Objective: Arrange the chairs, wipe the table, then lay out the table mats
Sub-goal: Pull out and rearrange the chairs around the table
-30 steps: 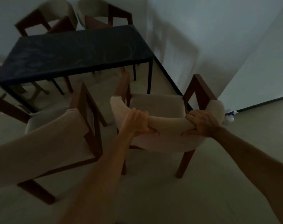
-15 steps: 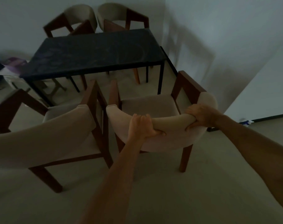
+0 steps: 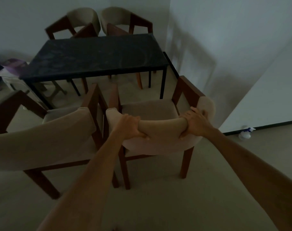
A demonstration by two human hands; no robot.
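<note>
Chair-arranging step: left hand point(image 3: 129, 126) and right hand point(image 3: 192, 124), fingers curled, grip the backrest of the chair point(image 3: 152, 114) at frame center, short of the table point(image 3: 95, 55). Next: push it under, square with the neighbouring chair point(image 3: 41, 139) at lower left.

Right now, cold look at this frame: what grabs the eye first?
Two bare forearms run up the middle, the left hand and right hand both gripping the padded backrest of the near right chair. Just beyond stands the dark table, with a second chair close on the left and two more against the far wall. A spray bottle lies on the floor by the right wall.
</note>
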